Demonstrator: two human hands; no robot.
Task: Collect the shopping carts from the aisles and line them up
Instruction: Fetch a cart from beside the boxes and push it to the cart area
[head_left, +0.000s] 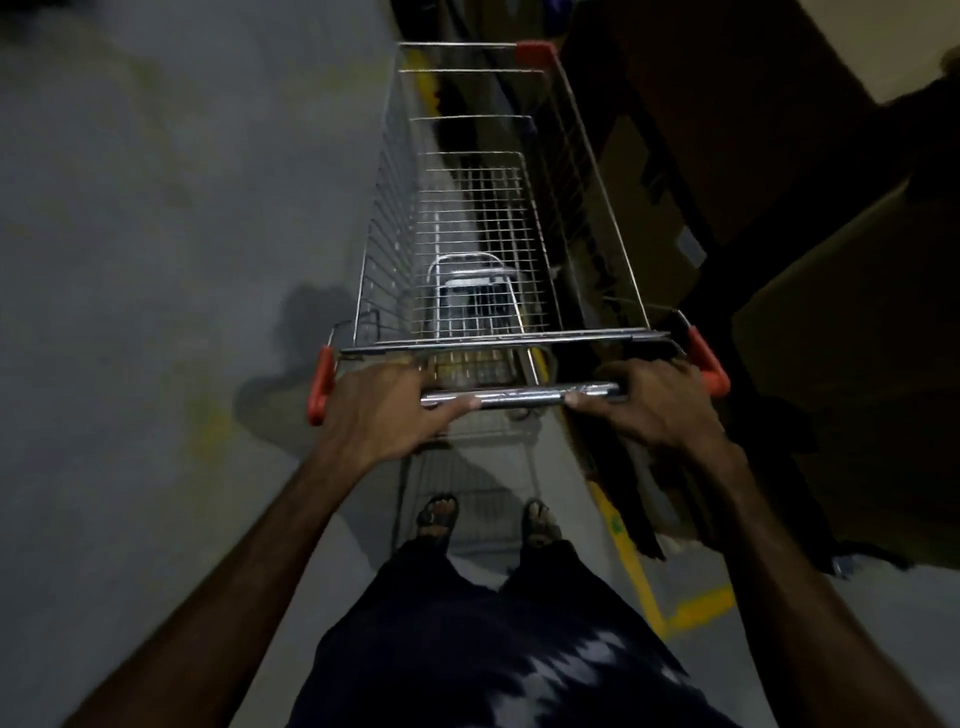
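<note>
Both my hands are on the chrome handle bar (519, 396) of a wire shopping cart (467, 234). My left hand (379, 410) wraps the bar near its left end, fingers curled over the top and the thumb lying along the near side of the metal. My right hand (649, 405) does the same near the right end, fingers curled over, thumb pointing inward along the bar. A bare stretch of chrome shows between the two thumbs.

The cart's basket stretches straight away from my hands, and it holds nothing that I can make out. Several wire rims sit one behind the other along its length (whether that means more carts nested ahead, I cannot say for sure). Red plastic corner guards flank my hands: one (319, 376) just outside the left hand, one (707, 364) just outside the right, and another red piece (535, 52) sits at the far end of the basket.

Below my hands, between my forearms, I see my feet in sandals (439, 514) on the grey concrete floor (156, 260). A yellow painted line (639, 571) runs along the floor under my right forearm. Beyond my right hand stand dark cardboard boxes (727, 130), close beside the cart. The lighting is dim and the edges are blurred.
</note>
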